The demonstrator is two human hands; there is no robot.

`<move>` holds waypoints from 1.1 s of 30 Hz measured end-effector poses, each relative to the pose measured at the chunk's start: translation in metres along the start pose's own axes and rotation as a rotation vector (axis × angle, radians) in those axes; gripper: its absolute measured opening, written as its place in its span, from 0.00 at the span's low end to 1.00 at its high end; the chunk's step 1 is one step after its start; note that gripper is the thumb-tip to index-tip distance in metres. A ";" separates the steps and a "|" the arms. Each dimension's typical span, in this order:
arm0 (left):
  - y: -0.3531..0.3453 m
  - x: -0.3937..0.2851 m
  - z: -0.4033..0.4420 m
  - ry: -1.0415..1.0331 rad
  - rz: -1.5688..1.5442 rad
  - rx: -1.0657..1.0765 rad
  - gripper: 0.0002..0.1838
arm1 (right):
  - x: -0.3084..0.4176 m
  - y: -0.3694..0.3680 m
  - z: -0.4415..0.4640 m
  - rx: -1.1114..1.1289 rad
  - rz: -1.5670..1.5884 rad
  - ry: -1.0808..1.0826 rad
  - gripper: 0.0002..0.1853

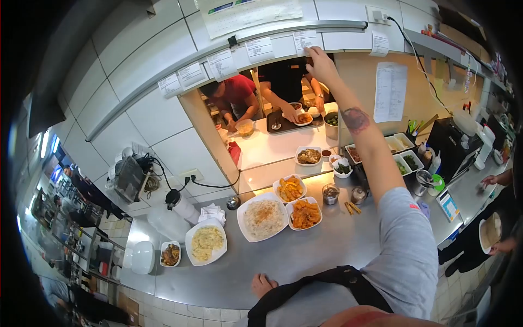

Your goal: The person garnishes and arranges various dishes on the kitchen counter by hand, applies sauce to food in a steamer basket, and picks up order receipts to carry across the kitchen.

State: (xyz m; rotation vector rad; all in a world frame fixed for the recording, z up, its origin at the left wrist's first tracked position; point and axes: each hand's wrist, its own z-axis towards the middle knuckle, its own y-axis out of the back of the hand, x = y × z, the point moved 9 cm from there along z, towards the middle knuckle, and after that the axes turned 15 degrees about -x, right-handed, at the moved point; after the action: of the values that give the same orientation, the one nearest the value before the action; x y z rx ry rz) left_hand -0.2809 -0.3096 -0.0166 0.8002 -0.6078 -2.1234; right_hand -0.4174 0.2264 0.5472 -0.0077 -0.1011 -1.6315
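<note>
My right hand (320, 62) is raised to the ticket rail above the pass-through window, its bent fingers at the lower edge of a paper ticket (306, 40); whether they pinch it is too small to tell. My left hand (263, 285) rests at the near edge of the steel counter (218, 283), fingers curled, with nothing visible in it. Beyond it are a square bowl of rice (263, 217), two bowls of orange food (291, 188) (305, 213) and a bowl of pale yellow food (206, 243).
Two people stand behind the window, one touching a bowl on a dark tray (280, 126). A dark-food bowl (309, 156) sits on the ledge. Jars (330, 194) and a tablet (449, 205) lie rightward, a small bowl (170, 254) leftward. Another person is at far right.
</note>
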 end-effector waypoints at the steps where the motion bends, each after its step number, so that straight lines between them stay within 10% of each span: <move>1: -0.002 0.004 -0.002 -0.012 -0.007 -0.010 0.21 | -0.002 -0.007 0.001 -0.022 -0.032 -0.015 0.26; 33: -0.004 -0.001 -0.001 0.030 0.004 0.021 0.20 | 0.015 -0.018 0.007 -0.150 -0.177 -0.086 0.28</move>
State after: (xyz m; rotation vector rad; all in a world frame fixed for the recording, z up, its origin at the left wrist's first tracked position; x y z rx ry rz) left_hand -0.2816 -0.3068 -0.0201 0.8402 -0.6168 -2.1008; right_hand -0.4362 0.2126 0.5539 -0.1888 -0.0462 -1.8122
